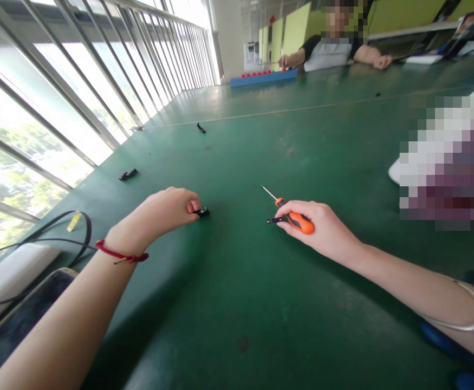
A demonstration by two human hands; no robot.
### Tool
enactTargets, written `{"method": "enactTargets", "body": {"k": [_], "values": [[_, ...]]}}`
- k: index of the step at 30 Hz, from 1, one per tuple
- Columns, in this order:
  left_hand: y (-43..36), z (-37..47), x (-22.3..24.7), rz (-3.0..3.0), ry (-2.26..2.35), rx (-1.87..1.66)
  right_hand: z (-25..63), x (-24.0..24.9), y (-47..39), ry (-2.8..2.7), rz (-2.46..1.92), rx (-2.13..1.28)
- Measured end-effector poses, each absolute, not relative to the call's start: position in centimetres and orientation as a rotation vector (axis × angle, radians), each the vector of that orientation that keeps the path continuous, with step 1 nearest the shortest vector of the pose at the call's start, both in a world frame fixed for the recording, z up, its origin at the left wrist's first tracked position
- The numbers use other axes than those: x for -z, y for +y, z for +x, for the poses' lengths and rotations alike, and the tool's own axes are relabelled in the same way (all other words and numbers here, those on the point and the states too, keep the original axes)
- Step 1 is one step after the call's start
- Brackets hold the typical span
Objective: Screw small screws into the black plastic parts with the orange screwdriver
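Observation:
My left hand [171, 208], with a red cord at the wrist, pinches a small black part [203, 212] just over the green table [237, 292]. To the right, my right hand [313, 225] holds an orange and black screwdriver [300, 222] against the palm, its metal shaft pointing up and left. Between that hand's thumb and finger a second small black piece [274, 221] sticks out to the left. The two pieces are apart. What the curled fingers cover is hidden.
Two more black parts lie on the table, one at the left [128, 174] and one farther back [201, 128]. Cables [88, 233] and a white box [21, 276] sit at the left edge by the railing. Across the table a person sits beside a blue rack [263, 78].

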State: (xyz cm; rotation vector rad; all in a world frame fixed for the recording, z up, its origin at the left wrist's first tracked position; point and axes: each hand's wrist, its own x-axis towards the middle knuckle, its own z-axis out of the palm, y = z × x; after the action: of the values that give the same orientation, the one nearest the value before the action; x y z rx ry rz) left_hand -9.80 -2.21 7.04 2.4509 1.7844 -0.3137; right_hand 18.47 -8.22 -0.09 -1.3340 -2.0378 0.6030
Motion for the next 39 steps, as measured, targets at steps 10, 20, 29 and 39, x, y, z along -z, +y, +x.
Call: {"method": "enactTargets", "body": {"k": [10, 20, 29, 39], "values": [[-2.5, -9.1, -7.6, 2.490, 1.743, 0.143, 18.4, 0.1, -8.2, -2.057, -1.339, -0.573], [-2.7, -8.6, -7.2, 2.539, 1.740, 0.137, 18.5, 0.2, -8.1, -2.071, -1.330, -0.543], [-2.6, -9.1, -7.9, 2.545, 1.797, 0.115, 18.6, 0.3, -8.1, -2.076, -1.345, -0.547], [-2.6, -8.7, -7.5, 2.569, 1.735, 0.178, 18.5, 0.1, -8.2, -2.094, -1.366, -0.565]]}}
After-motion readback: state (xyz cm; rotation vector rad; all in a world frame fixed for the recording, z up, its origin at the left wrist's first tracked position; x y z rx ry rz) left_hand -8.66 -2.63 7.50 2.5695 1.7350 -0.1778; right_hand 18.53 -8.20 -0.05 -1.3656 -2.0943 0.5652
